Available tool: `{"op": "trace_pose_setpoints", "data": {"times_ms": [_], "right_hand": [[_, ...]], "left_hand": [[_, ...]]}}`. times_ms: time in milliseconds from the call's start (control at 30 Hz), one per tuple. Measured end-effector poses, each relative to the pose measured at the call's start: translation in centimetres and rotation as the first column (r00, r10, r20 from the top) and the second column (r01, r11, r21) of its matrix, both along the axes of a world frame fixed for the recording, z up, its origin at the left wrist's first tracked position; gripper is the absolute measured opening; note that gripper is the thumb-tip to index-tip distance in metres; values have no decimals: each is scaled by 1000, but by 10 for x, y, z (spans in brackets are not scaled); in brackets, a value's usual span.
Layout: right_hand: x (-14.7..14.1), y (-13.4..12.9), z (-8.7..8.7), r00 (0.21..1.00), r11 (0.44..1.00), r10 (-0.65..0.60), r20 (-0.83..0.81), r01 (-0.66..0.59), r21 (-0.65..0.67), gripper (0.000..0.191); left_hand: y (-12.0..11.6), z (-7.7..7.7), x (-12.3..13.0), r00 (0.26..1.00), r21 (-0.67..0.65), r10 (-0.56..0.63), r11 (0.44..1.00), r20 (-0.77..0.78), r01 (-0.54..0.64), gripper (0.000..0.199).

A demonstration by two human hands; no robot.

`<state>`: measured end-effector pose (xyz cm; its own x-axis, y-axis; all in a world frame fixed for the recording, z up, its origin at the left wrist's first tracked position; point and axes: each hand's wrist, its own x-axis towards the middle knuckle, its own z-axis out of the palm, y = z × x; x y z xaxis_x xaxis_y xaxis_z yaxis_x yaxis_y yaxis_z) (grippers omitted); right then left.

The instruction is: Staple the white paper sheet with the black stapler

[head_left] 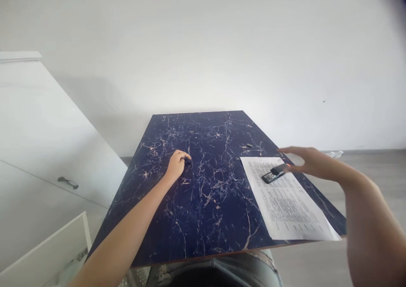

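My left hand (177, 163) rests on the dark blue marbled tabletop (218, 219), left of its middle. Its fingers are closed on a small black object (187, 161), mostly hidden under them, so its kind does not show. A black device (274, 173), shaped like a small mobile phone with a pale inner panel showing, lies slantwise on a printed sheet of paper (285, 211). Over the right edge of the table, my right hand (306, 160) is open, thumb and fingers apart. The thumb is near the device's far end; whether it touches cannot be told.
Beyond the paper lies a small dark piece (249, 145). A white cabinet (47, 122) with a dark handle (67, 182) stands on the left. Behind the table rises a white wall (203, 46). Crumpled clear plastic (335, 154) lies on the floor at the right.
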<state>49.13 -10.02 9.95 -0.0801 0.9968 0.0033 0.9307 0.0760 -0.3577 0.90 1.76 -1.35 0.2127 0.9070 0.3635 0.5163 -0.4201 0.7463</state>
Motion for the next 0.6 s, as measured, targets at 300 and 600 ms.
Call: {"op": "trace_pose_setpoints", "data": {"times_ms": [300,600], "right_hand": [[-297,56,-29,954,974,167,250,-199,109,30],[-313,88,-97,982,969,185,-42,-174,177,23]], "left_hand": [[-8,10,-15,637,-344,-475,566,607,749,20],[-3,16,-16,632,-424,-523,471,572,774,11]]}}
